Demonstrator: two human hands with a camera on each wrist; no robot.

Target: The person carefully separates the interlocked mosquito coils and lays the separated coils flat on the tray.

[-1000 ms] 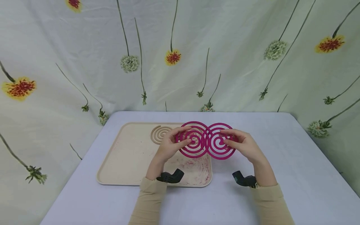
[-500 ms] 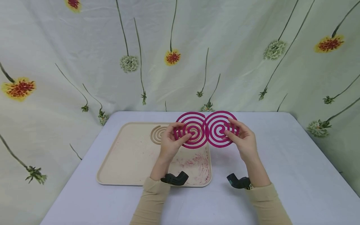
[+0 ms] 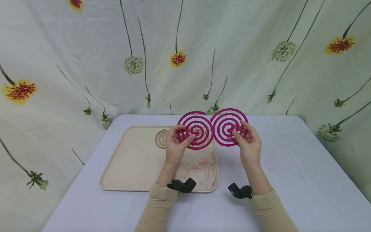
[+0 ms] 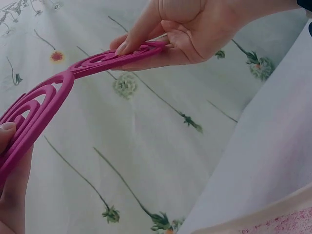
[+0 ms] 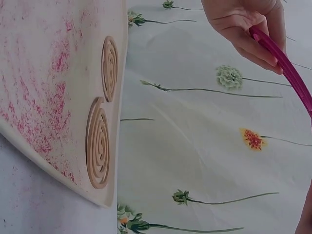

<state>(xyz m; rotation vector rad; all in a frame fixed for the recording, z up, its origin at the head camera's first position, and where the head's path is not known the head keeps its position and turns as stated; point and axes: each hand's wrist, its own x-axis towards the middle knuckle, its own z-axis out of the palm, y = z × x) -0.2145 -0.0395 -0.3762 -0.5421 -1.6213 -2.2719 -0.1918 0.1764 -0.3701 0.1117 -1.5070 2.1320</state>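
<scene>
My left hand (image 3: 175, 146) pinches a magenta mosquito coil (image 3: 196, 132) between thumb and fingers. A second magenta mosquito coil (image 3: 230, 128) is pinched the same way in my right hand (image 3: 251, 146). Both coils are raised above the table, side by side, their edges meeting in the middle. In the left wrist view they stand at an angle to each other along that meeting edge. Only a thin edge of magenta coil (image 5: 287, 68) shows in the right wrist view, held by the left hand's fingers.
A beige tray (image 3: 130, 161) lies left of centre on the white table (image 3: 290, 161). Pink specks stain its right part. Two tan coils rest at its far edge: a larger-looking coil (image 5: 100, 146) and another coil (image 5: 110, 70). A flowered cloth (image 3: 246, 64) hangs behind.
Both hands have lifted and tilted the magenta coils upward. The coils overlapped widely before; now they meet only at their edges. The tray has not moved.
</scene>
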